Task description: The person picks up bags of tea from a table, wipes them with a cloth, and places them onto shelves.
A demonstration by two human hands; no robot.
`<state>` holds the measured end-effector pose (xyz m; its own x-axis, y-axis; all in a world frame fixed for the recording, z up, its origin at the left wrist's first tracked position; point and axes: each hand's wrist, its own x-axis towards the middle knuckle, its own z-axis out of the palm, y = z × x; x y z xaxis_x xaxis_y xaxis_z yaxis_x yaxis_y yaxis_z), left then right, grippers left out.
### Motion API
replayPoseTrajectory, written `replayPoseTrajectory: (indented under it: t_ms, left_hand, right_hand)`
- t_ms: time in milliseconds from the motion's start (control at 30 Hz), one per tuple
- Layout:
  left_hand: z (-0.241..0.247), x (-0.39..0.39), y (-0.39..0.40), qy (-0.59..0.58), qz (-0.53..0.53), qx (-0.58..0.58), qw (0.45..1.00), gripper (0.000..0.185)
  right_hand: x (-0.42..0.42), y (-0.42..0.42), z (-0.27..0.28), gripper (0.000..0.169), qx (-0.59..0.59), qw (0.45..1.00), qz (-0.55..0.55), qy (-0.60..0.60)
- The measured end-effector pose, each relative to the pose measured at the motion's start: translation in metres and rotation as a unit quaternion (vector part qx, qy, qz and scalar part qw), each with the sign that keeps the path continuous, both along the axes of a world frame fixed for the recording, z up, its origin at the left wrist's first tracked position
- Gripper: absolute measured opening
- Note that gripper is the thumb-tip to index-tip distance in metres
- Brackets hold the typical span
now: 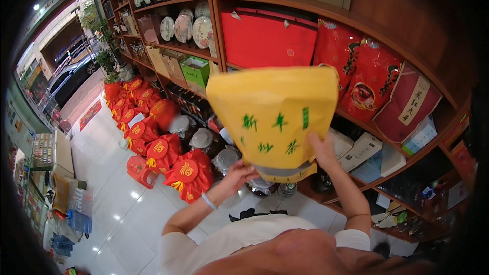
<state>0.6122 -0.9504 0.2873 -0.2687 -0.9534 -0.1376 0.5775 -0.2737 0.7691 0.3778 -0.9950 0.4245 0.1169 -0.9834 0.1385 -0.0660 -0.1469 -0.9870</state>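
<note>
A large yellow tea bag with green writing is held up before the wooden shelves. Near its bottom runs a grey band. My right hand grips the bag's right side, its thumb lying on the front face. At the lower left corner, my left hand holds the bag, with some fingers hidden behind it. Behind the bag's upper edge stands a big red box on a shelf. Red tea bags and a maroon bag stand to its right on the same shelf.
Several jars wrapped in red cloth line the floor at left, beside a small red plastic stool. Covered jars stand below the shelves. A green box and wrapped tea cakes sit on shelves. Water bottles are at far left.
</note>
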Motion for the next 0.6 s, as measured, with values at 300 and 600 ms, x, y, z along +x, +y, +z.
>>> replayPoseTrajectory:
  t_ms: [300, 600]
  left_hand:
    - [0.233, 0.004, -0.156, -0.032, 0.005, -0.186, 0.982, 0.034]
    - [0.367, 0.015, -0.279, -0.107, 0.164, -0.322, 0.926, 0.042]
  right_hand:
    - [0.008, -0.134, 0.240, 0.041, -0.392, 0.908, -0.121, 0.084]
    - [0.036, -0.263, 0.370, 0.031, -0.569, 0.812, -0.063, -0.114]
